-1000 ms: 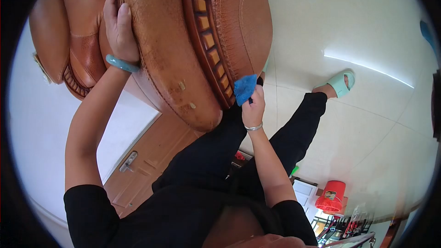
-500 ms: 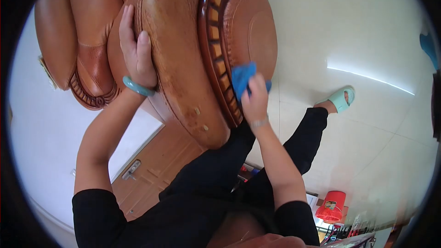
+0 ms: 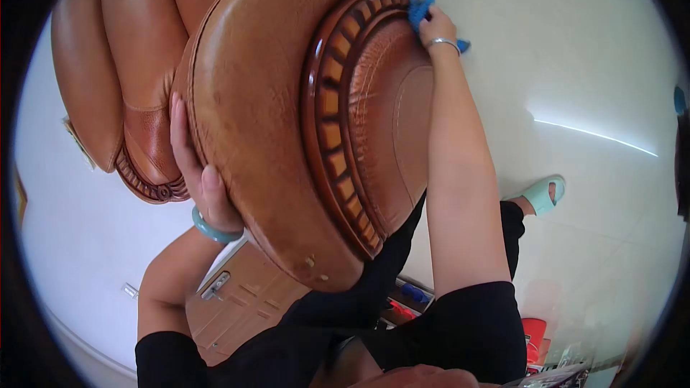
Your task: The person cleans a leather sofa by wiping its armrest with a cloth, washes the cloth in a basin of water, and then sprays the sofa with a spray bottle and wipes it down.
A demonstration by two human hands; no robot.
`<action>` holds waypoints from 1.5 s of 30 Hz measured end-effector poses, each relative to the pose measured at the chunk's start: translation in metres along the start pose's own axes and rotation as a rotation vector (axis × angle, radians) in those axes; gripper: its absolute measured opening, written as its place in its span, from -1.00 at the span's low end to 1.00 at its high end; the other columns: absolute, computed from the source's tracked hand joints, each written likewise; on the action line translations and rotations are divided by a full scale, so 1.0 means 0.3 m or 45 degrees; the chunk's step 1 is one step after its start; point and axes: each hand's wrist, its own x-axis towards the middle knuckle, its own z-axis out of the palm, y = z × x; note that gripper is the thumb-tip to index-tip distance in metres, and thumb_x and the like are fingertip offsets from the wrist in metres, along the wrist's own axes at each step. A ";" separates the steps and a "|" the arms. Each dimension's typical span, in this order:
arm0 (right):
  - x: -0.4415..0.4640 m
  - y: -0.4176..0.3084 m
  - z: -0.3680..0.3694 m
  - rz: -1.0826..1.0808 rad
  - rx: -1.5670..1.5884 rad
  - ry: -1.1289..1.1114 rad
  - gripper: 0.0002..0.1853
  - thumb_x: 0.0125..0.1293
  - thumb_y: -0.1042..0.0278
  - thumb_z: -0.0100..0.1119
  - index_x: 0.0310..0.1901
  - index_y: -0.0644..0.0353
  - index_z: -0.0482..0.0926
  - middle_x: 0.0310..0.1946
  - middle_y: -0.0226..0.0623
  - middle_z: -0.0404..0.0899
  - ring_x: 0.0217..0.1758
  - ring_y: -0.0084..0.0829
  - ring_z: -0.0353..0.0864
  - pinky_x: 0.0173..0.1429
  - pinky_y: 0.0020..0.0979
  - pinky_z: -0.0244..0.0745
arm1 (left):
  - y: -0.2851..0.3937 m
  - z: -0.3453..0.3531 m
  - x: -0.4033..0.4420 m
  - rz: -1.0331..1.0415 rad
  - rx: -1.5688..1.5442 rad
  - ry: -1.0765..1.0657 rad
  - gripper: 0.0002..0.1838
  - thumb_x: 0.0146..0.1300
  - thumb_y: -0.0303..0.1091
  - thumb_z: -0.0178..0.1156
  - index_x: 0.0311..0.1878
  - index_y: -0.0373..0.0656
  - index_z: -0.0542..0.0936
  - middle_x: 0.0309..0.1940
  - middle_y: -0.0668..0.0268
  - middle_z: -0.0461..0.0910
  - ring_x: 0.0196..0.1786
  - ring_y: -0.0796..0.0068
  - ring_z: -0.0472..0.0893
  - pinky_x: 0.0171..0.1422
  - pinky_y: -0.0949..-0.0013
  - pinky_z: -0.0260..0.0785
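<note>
A brown leather sofa (image 3: 251, 100) fills the upper middle, its rounded armrest worn and scuffed, with small pale chips low down. Along the armrest's front runs a curved, carved wooden trim (image 3: 332, 108). My left hand (image 3: 201, 172), below a green bangle, lies flat with fingers spread against the armrest's inner side. At the far upper end of the trim, my right hand (image 3: 438, 27) grips a blue cloth (image 3: 421, 11). Part of the cloth touches the trim; another corner sticks out beyond the wrist. A silver bracelet circles that wrist.
Pale glossy floor tiles (image 3: 589, 201) spread to the right, with my foot in a mint slipper (image 3: 544, 195) on them. A wooden door (image 3: 244, 294) shows at lower left. A red bucket (image 3: 533, 338) stands at lower right, near a low shelf (image 3: 410, 298) with items.
My right hand has carried the blue cloth from the lower middle of the trim up to its far end. The view has shifted; my left hand stays on the armrest.
</note>
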 end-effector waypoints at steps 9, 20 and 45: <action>-0.302 -0.195 -0.043 -0.656 0.495 0.206 -0.83 -0.04 0.38 0.17 -0.39 0.25 0.52 -0.22 0.00 0.58 -0.18 0.02 0.52 -0.02 -0.16 0.42 | 0.006 -0.005 -0.003 -0.108 -0.029 0.008 -0.08 0.25 0.16 -0.13 0.44 -0.39 -0.08 0.47 0.03 -0.07 0.50 0.21 0.00 0.53 0.17 -0.18; -0.192 -0.014 0.062 -0.143 0.200 0.032 -0.47 0.30 0.11 -0.10 0.25 0.20 0.35 0.43 -0.14 0.05 0.45 0.09 0.00 0.38 0.18 0.04 | 0.016 0.015 -0.001 -0.177 -0.200 0.059 -0.07 0.21 0.13 -0.03 0.46 -0.28 -0.07 0.47 0.12 -0.03 0.48 0.25 0.06 0.52 0.15 -0.11; -0.695 0.501 0.242 0.345 0.665 0.217 -0.58 0.39 0.27 -0.24 0.15 0.35 0.38 0.17 0.03 0.39 0.16 -0.02 0.41 0.27 -0.19 0.30 | 0.017 -0.006 -0.003 -0.176 -0.199 0.052 -0.21 0.26 0.00 -0.12 0.44 -0.32 0.02 0.42 0.07 0.08 0.45 0.23 0.11 0.51 0.21 -0.12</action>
